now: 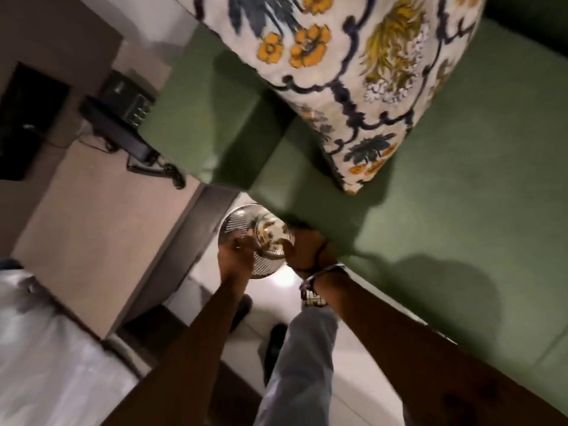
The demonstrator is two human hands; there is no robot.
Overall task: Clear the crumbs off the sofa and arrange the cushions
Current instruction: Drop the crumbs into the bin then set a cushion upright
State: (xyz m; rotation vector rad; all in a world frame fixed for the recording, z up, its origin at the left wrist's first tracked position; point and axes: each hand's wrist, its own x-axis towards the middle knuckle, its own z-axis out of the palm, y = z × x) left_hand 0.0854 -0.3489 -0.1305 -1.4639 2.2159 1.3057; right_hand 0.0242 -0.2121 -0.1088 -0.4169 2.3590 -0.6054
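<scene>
1. A head camera looked steeply down, and the whole picture was tilted and blurred.
2. A green sofa (445,186) filled the right half of the view, its seat running from the top right to the lower right.
3. A floral cushion (347,72), white with orange and yellow flowers and dark blue vines, lay on the seat at the top of the view, just beside the sofa's arm.
4. No crumbs could be made out on the seat; the blur was too strong to tell.
5. A round metal bin (242,229) with a perforated wall stood on the pale floor (276,284), just beside the front corner of the sofa.
6. Both hands were held over the bin's mouth.
7. The left hand (235,250) lay at the bin's near rim; whether its fingers gripped anything could not be told.
8. The right hand (302,245) was curled around something clear and rounded with yellowish bits inside, tipped over the bin; what it was could not be told.
9. The right wrist wore a watch (312,295) and a thin bangle.
10. Below the arms, a grey trouser leg (299,364) and dark shoes showed on the floor.
11. To the left stood a beige desk (92,229) carrying a black telephone (123,118) with a coiled cord.
</scene>
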